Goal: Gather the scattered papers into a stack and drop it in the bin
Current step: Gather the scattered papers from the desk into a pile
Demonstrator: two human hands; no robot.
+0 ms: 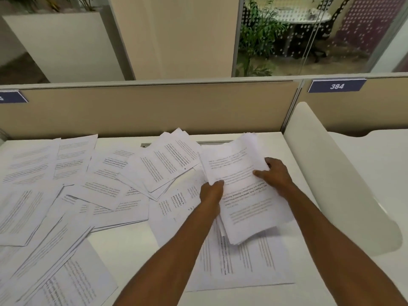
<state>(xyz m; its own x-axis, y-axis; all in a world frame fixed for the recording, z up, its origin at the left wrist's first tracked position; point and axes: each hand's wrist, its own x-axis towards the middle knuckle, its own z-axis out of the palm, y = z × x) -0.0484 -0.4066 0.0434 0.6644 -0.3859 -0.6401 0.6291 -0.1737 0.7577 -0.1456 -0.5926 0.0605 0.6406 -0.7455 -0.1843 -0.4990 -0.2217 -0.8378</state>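
Observation:
A loose stack of printed white papers is held above the right part of the white desk. My left hand grips the stack's left edge, fingers curled over it. My right hand holds the right edge, thumb on top of the sheets. Several more printed sheets lie scattered and overlapping across the left and middle of the desk, and one sheet lies flat under the stack. No bin is in view.
A beige partition runs along the desk's back edge, with a "384" label on the neighbouring panel. A white curved divider bounds the desk on the right. Behind are a white planter and a glass wall.

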